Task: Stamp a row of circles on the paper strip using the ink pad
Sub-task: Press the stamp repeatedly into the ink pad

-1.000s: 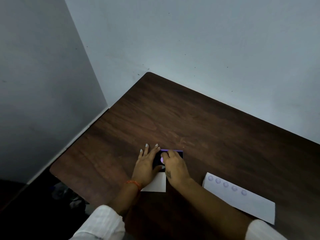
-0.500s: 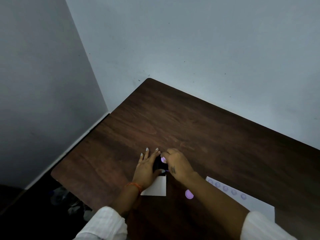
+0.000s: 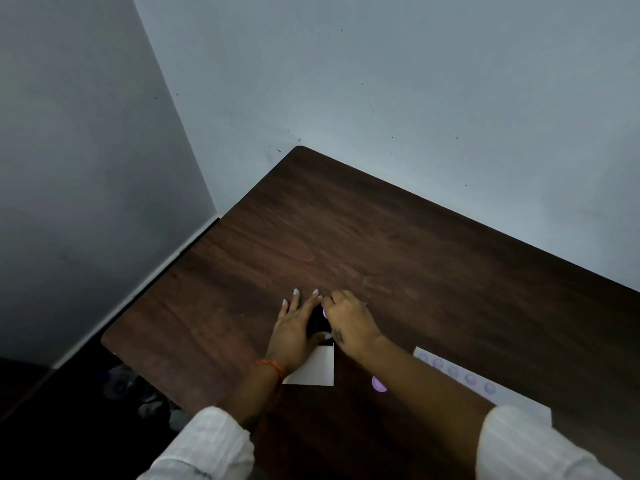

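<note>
Room corner with dark wooden desk

The desk [image 3: 346, 237], brown with visible grain and a rounded corner, stood pushed into the corner where two plain pale grey-blue walls [image 3: 381, 81] met. The right wall carried small dark specks. Light was dim and even. The floor [image 3: 52, 427] beside the desk lay in deep shadow.

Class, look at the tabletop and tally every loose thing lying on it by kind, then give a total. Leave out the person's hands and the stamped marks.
Paper strip with stamped circles: 1
Small white paper piece: 1
Dark ink pad, mostly hidden by the hands: 1
Purple round object near the right forearm: 1
Total: 4
</note>
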`<control>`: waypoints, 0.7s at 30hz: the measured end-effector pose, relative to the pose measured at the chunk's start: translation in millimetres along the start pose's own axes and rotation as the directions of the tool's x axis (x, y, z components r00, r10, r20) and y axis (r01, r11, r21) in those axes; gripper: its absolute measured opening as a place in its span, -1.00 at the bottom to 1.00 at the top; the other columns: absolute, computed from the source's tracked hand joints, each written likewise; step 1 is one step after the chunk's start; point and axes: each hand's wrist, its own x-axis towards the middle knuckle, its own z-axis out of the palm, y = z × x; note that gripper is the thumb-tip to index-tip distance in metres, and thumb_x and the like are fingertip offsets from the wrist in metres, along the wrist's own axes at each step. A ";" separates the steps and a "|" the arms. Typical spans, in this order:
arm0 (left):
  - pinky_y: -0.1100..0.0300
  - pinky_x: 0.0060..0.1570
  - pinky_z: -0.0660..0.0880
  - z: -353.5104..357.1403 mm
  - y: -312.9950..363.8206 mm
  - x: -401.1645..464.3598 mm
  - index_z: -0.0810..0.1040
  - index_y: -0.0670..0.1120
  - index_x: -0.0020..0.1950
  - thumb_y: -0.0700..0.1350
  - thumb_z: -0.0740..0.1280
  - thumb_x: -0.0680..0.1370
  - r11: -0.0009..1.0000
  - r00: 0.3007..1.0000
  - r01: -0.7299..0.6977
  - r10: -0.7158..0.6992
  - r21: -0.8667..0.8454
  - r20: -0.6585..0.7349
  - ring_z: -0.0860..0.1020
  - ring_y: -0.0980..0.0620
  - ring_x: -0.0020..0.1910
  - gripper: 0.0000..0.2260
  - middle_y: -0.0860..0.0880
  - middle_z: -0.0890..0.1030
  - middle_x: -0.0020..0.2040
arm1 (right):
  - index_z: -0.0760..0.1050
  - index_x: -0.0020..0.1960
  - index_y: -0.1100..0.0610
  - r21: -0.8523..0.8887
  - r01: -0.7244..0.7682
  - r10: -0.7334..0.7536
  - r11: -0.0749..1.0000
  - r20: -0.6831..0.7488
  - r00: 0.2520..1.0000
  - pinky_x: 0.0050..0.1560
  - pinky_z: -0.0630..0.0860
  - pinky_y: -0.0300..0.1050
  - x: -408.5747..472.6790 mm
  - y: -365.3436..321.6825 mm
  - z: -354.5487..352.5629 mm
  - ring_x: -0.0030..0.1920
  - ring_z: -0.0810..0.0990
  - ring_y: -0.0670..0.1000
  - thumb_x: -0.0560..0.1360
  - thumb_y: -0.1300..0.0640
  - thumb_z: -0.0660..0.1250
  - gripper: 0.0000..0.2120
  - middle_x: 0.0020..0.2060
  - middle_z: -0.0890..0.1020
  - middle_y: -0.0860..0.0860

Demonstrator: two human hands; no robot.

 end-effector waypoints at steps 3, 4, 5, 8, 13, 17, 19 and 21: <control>0.09 0.48 -0.21 0.1 -0.1 -0.5 0.14 -0.02 0.49 -0.01 0.34 0.50 1.000 1.000 0.002 -0.002 0.004 0.011 -0.10 -0.06 0.54 -0.38 0.01 0.11 0.55 | 0.42 0.22 0.27 0.135 -0.071 0.075 0.988 -0.030 0.997 0.17 0.42 -0.01 -3.5 -2.9 -2.2 0.19 0.46 0.17 0.47 0.24 0.31 -0.67 0.17 0.51 0.21; 0.06 0.49 -0.20 -0.4 0.1 -0.9 0.15 -0.01 0.49 -0.01 0.33 0.50 1.000 1.000 0.001 -0.001 0.005 0.020 -0.10 -0.07 0.54 -0.39 0.01 0.11 0.55 | 0.47 0.15 0.28 0.194 -0.091 0.098 0.977 -0.030 0.995 0.12 0.44 0.00 -3.6 -0.2 -7.7 0.14 0.49 0.18 0.48 0.25 0.27 -0.74 0.12 0.54 0.22; 0.05 0.49 -0.19 -1.1 0.3 -1.3 0.15 -0.01 0.49 0.01 0.33 0.51 1.000 1.000 0.000 -0.001 0.006 0.028 -0.10 -0.07 0.54 -0.39 0.00 0.11 0.55 | 0.52 0.06 0.31 0.262 -0.111 0.121 0.959 -0.024 0.992 0.06 0.46 0.02 -3.9 4.0 -14.3 0.08 0.53 0.21 0.48 0.23 0.21 -0.77 0.06 0.57 0.24; 0.01 0.50 -0.18 -3.6 1.5 -2.1 0.15 -0.01 0.49 0.03 0.32 0.51 1.000 0.999 0.000 0.000 0.004 0.041 -0.09 -0.09 0.54 -0.39 -0.01 0.11 0.55 | 0.57 0.00 0.34 0.363 -0.136 0.152 0.922 -0.016 0.988 0.05 0.47 0.06 -8.7 17.1 -23.5 0.02 0.56 0.24 0.50 0.26 0.18 -0.77 0.00 0.61 0.28; 0.01 0.50 -0.19 -2.6 1.2 -0.7 0.14 -0.01 0.49 0.02 0.32 0.51 1.000 1.000 0.000 -0.001 0.012 0.029 -0.10 -0.09 0.54 -0.39 0.00 0.11 0.55 | 0.42 0.25 0.22 0.158 -0.047 0.051 0.986 -0.024 0.998 0.23 0.41 -0.03 -29.0 10.6 1.3 0.24 0.42 0.12 0.52 0.29 0.19 -0.70 0.23 0.49 0.17; 0.02 0.49 -0.19 -1.2 0.1 -1.1 0.15 -0.01 0.48 0.03 0.33 0.50 1.000 1.000 0.003 -0.003 0.006 0.026 -0.10 -0.09 0.54 -0.39 0.00 0.11 0.55 | 0.41 0.25 0.23 0.159 -0.098 0.108 0.982 -0.061 0.992 0.21 0.44 -0.01 -23.0 6.8 0.8 0.22 0.43 0.14 0.49 0.32 0.22 -0.67 0.21 0.49 0.19; 0.02 0.49 -0.19 -0.4 -0.2 -0.6 0.15 -0.01 0.48 0.02 0.33 0.50 1.000 1.000 0.003 -0.003 0.008 0.018 -0.10 -0.09 0.54 -0.39 0.00 0.11 0.55 | 0.45 0.21 0.24 0.203 -0.150 0.170 0.968 -0.085 0.982 0.16 0.45 -0.04 -21.0 5.9 2.1 0.16 0.48 0.13 0.51 0.31 0.18 -0.72 0.17 0.52 0.19; 0.01 0.50 -0.19 -0.1 -0.1 -1.0 0.15 -0.01 0.49 0.01 0.33 0.51 1.000 1.000 0.002 -0.002 0.005 0.017 -0.10 -0.09 0.54 -0.39 0.00 0.11 0.55 | 0.46 0.19 0.24 0.201 -0.151 0.170 0.968 -0.082 0.982 0.14 0.45 -0.04 -20.3 5.4 3.1 0.15 0.48 0.13 0.52 0.30 0.18 -0.74 0.16 0.53 0.19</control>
